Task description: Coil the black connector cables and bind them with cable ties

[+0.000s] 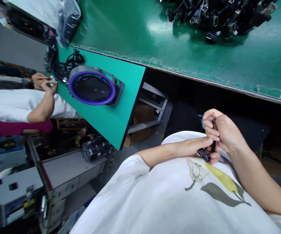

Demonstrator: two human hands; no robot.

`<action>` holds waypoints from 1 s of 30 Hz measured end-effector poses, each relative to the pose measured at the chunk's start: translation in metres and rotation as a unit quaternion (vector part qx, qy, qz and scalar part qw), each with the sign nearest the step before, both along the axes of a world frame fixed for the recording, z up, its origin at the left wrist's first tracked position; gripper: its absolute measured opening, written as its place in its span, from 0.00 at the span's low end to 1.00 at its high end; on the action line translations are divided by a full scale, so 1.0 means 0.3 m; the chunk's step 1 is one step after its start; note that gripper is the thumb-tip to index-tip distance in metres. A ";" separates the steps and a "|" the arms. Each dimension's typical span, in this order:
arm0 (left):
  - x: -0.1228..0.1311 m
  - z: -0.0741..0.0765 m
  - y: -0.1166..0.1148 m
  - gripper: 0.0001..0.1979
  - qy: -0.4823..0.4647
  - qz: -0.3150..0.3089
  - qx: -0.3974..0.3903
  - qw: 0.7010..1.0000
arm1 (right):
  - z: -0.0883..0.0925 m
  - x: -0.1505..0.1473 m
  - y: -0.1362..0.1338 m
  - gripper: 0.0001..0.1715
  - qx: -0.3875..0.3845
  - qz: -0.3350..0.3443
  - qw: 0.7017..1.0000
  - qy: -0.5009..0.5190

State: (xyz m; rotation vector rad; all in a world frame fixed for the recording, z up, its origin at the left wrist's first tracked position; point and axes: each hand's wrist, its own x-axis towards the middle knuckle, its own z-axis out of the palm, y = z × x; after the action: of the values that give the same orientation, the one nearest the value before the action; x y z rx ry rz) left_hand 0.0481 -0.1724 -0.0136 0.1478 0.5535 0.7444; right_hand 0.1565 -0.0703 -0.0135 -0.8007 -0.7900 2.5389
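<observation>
Close to my shirt front, both hands meet over a black cable [213,147] that has a dark connector [203,154] with a metal-edged rectangular end. My right hand [224,131] is closed, its fingers curled around the cable. From the other side my left hand [197,145] presses against the cable near the connector, closed on it, with part of its fingers hidden behind the right hand. The connector sticks out below the left hand, pointing to the left. Much of the cable is covered by my fingers.
A green worktable [130,29] crosses the top, bearing a pile of black cables with metal connectors [218,19]. Left, a lower green table [111,126] carries a purple-rimmed round fan [91,86] and more cables [74,58]. A co-worker in white [21,104] works there. Plastic bags [68,19] lie top left.
</observation>
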 end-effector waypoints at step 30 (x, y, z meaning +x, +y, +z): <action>0.032 -0.022 0.064 0.16 -0.085 0.062 -0.159 0.982 | 0.012 0.037 0.071 0.14 -0.015 -0.134 0.990 -0.048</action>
State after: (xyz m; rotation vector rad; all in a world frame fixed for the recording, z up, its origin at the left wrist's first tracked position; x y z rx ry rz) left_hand 0.0577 -0.1531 -0.0203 -0.2473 0.5142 0.7723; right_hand 0.1675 -0.0489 -0.0098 -0.9759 -0.6277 2.2935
